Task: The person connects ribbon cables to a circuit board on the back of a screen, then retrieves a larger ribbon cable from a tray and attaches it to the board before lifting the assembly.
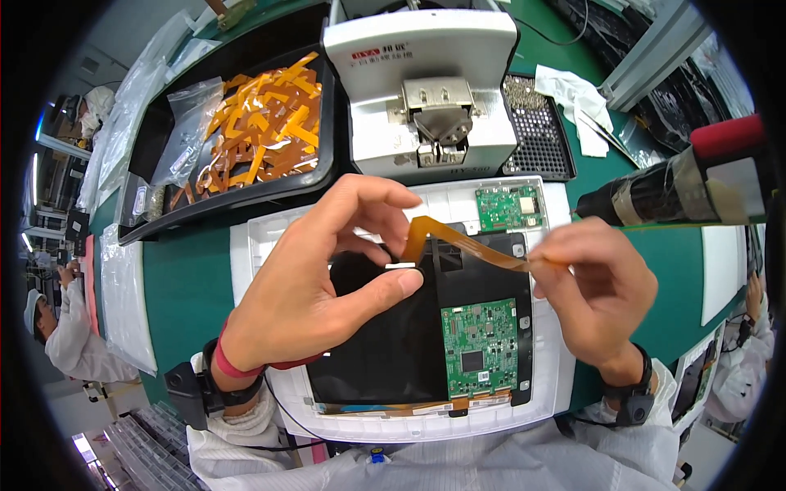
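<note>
An orange flat flex cable (468, 245) stretches in a bent strip between my two hands, above the black-backed display panel (372, 352). My left hand (327, 270) is curled around the end of the cable that bears a small white connector, with the thumb beside it. My right hand (594, 282) pinches the other end between thumb and fingers. Below the cable, a green circuit board (481, 348) is mounted on the panel's right part. The panel lies in a white plastic housing (550, 344), and a smaller green board (508, 208) sits at its far right.
A black tray (237, 204) of loose orange flex cables stands at the far left. Behind the housing is a white screw feeder (483, 57), with a screw tray (540, 139) beside it. A black and red electric screwdriver (663, 192) juts in from the right. Other people work at both sides.
</note>
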Motion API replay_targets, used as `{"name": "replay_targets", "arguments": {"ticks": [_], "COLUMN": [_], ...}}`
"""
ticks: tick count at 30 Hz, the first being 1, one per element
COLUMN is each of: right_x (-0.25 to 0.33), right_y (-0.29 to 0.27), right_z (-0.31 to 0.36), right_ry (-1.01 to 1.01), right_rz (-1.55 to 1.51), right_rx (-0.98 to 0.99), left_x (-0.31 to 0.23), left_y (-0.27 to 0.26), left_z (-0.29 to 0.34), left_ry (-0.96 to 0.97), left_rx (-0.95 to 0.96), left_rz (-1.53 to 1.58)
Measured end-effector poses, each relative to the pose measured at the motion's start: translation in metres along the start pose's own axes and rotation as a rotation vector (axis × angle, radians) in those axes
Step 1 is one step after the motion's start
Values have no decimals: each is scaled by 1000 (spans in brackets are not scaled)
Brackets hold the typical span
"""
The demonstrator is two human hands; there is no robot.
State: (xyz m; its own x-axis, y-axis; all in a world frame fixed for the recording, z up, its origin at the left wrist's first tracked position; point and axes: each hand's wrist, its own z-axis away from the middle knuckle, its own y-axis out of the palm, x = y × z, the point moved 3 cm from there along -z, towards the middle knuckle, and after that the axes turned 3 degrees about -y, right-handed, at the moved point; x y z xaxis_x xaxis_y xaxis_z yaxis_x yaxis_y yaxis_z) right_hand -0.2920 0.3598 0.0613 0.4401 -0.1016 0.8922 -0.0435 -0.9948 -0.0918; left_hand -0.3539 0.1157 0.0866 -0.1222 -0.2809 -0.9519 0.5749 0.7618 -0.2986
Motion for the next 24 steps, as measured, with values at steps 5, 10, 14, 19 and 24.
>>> {"name": "replay_targets", "arguments": {"ticks": [5, 10, 14, 19, 24], "right_x": [41, 53, 46, 41, 35], "right_y": [-2, 16, 22, 26, 29], "right_z": [10, 18, 23, 24, 31], "right_ry": [-582, -791, -790, -818, -544], "right_rz": [588, 775, 739, 710, 455], "right_rx": [61, 178, 207, 246, 247], "left_x": [-15, -26, -14, -9, -4], "left_y": [-12, 13, 19, 22, 28], "left_z": [8, 11, 11, 12, 13], "left_ry": [-71, -3, 69, 69, 162], "left_rx": [-4, 397, 375, 398, 364], "left_rz": [-92, 16, -22, 68, 218]}}
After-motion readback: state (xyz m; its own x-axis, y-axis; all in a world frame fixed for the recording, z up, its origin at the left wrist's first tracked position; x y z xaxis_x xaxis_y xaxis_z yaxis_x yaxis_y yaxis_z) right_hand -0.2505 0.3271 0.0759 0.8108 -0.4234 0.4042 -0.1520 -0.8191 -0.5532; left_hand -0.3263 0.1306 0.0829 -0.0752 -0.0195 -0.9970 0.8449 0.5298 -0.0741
